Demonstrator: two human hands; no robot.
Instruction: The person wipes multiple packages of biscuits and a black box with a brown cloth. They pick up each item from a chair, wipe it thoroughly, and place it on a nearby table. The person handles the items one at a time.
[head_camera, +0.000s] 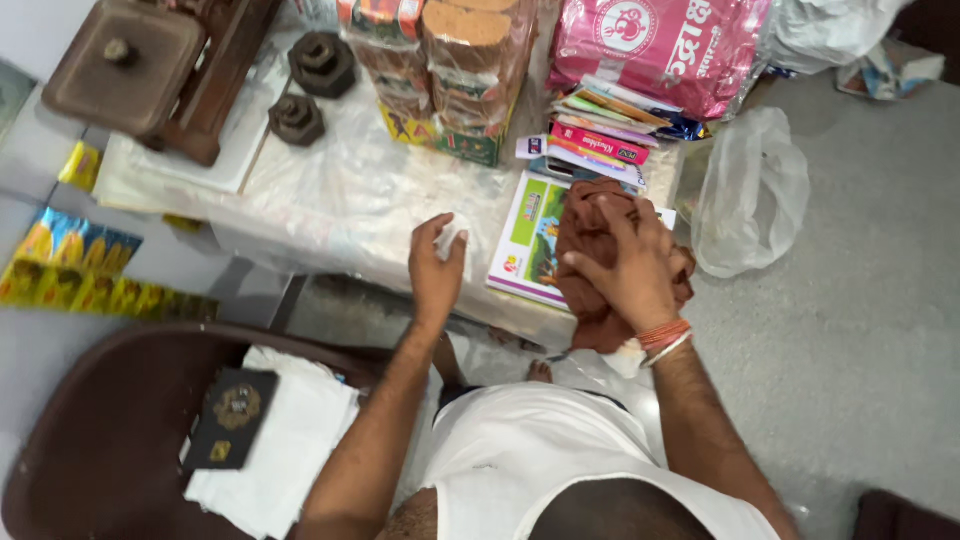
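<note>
While the right hand (628, 268) grips a bunched brown cloth (600, 250) over a colourful booklet (525, 240) at the table (330, 200) edge, the left hand (437, 262) is curled around a small white wad (452, 236). Step in hand looks like wiping. Next move likely needs the cloth kept bunched, clear of the stacked packets (600, 135).
</note>
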